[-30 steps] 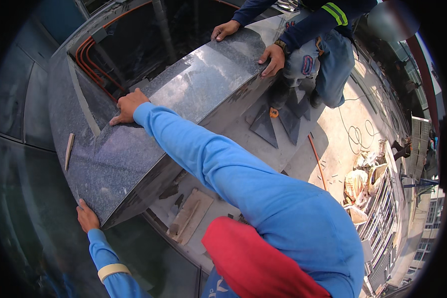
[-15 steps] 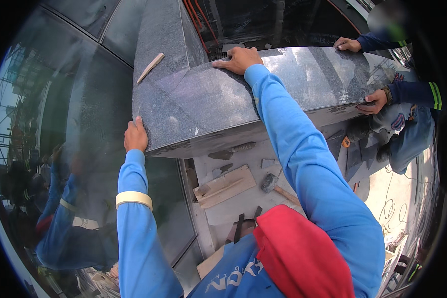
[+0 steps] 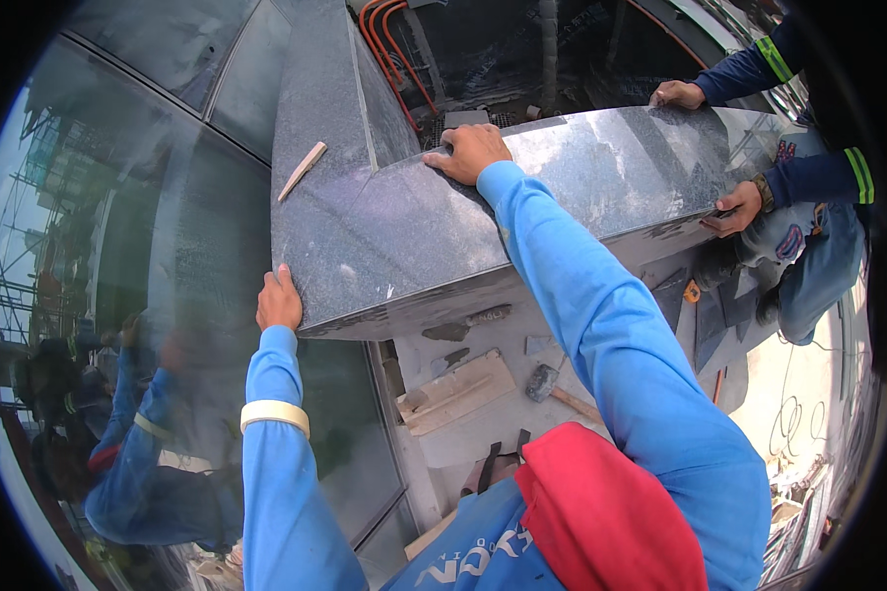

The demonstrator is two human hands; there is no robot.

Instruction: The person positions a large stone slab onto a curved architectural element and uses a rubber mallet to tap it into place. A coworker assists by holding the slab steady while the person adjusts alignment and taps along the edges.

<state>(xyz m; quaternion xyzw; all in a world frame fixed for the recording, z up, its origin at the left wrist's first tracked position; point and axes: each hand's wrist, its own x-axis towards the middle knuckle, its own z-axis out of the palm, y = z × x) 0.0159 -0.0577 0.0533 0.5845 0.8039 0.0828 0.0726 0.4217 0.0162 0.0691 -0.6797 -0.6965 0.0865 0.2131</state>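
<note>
A grey speckled stone slab (image 3: pixel 414 231) with a deep front face spans in front of me and meets a second stone piece (image 3: pixel 315 94) that runs away from me at the left. My left hand (image 3: pixel 279 298) grips the slab's near left corner beside the glass. Reaching across the top, my right hand (image 3: pixel 468 153) holds the far edge, its fingers bent over it. At the right end a co-worker's two hands hold the same slab, one hand (image 3: pixel 678 95) on the far edge, the other (image 3: pixel 734 209) at the near edge. A thin wooden wedge (image 3: pixel 303 170) lies on top at the left.
A dark glass wall (image 3: pixel 187 217) stands close on the left. Below the slab lie a hammer (image 3: pixel 542 382) with a wooden handle, a wooden board (image 3: pixel 458 392) and a yellow tape measure (image 3: pixel 693 292). Orange conduits (image 3: pixel 389 39) rise behind the slab. The co-worker's legs (image 3: pixel 823 271) are at the right.
The scene sits a little lower in view, as my head has shifted. Both my hands keep hold of the slab. The co-worker's hands stay on its right end.
</note>
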